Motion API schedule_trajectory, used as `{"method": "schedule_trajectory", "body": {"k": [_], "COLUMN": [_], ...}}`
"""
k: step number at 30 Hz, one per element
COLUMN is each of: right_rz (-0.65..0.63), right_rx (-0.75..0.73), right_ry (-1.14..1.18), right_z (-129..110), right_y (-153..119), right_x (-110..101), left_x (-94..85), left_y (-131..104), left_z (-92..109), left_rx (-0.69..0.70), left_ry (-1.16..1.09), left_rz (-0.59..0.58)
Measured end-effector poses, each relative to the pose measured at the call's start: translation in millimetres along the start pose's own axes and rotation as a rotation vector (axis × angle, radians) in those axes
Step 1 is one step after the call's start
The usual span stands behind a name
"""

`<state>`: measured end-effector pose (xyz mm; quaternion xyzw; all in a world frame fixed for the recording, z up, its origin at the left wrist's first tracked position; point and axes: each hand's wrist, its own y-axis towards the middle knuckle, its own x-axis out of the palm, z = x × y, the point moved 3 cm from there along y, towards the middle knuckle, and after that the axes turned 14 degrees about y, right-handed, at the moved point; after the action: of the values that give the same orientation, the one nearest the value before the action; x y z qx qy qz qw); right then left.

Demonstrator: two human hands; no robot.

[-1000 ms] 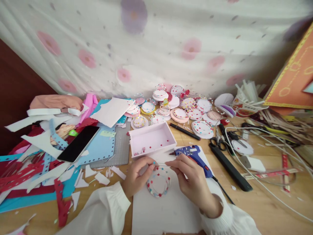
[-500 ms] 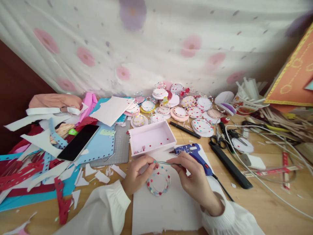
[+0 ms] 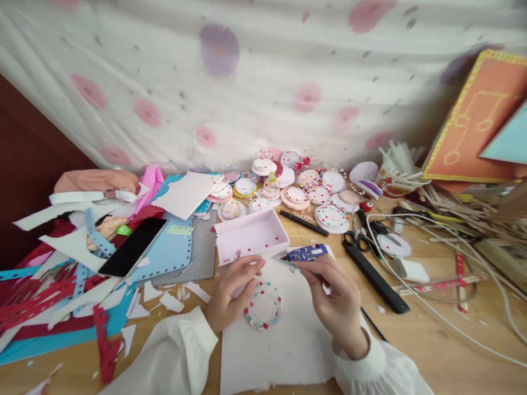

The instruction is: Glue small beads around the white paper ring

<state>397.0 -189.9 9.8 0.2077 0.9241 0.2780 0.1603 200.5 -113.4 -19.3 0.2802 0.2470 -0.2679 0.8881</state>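
Observation:
My right hand (image 3: 335, 299) is closed on slim tweezers (image 3: 285, 263), their tips pointing left toward my other hand. Thumb and forefinger of my left hand (image 3: 233, 293) are apart; a small reddish spot shows by its fingertips, too small to make out. Between and below both hands, a ring of red, blue and white beads (image 3: 263, 328) lies on a white board (image 3: 280, 359). Just behind my fingers stands a pale pink open box (image 3: 251, 233) with a few tiny red pieces inside. Partly hidden by my right hand is a blue glue gun (image 3: 307, 252).
Several decorated paper discs (image 3: 331, 218) are clustered at the back. Paper scraps and a phone (image 3: 134, 247) cover the left. Scissors (image 3: 356, 240), a black bar-shaped tool (image 3: 374, 277) and a looping white cable (image 3: 442, 323) lie on the right.
My hands have drawn apart, and the tweezers have moved away from my left fingertips. My left thumb and forefinger have spread. The whole view has shifted slightly.

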Motion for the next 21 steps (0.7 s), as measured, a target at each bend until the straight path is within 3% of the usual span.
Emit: {"method": "schedule_trajectory", "body": {"k": [4,8,10,13,15,18,21], "right_rz": [0.099,0.094,0.040,-0.013,-0.131,-0.286,-0.409], "right_rx": [-0.069,-0.180,-0.214,-0.242,-0.232,-0.159,-0.146], "right_ry": [-0.063,-0.207,-0.232,-0.200,-0.089,0.023,-0.145], "right_z": [-17,-43,-54,-64,-66,-60,-44], "right_y": [-16,-44,-59,-73,-74,-69,-61], "right_x": [-10,6,22,37,38,28,21], "left_x": [-19.0,-11.7,-2.3,7.0,7.3,-1.5,-14.0], "left_y": [1,-2,-8,-21,-30,-40,-47], "left_z": [29,65,76,78,75,70,63], "left_rx": [-0.140,-0.332,-0.423,-0.558,-0.606,-0.607,-0.599], "left_ry": [0.088,-0.121,-0.227,-0.321,-0.334,-0.330,-0.341], "left_rz": [0.130,-0.112,-0.153,-0.095,-0.076,-0.093,-0.175]}}
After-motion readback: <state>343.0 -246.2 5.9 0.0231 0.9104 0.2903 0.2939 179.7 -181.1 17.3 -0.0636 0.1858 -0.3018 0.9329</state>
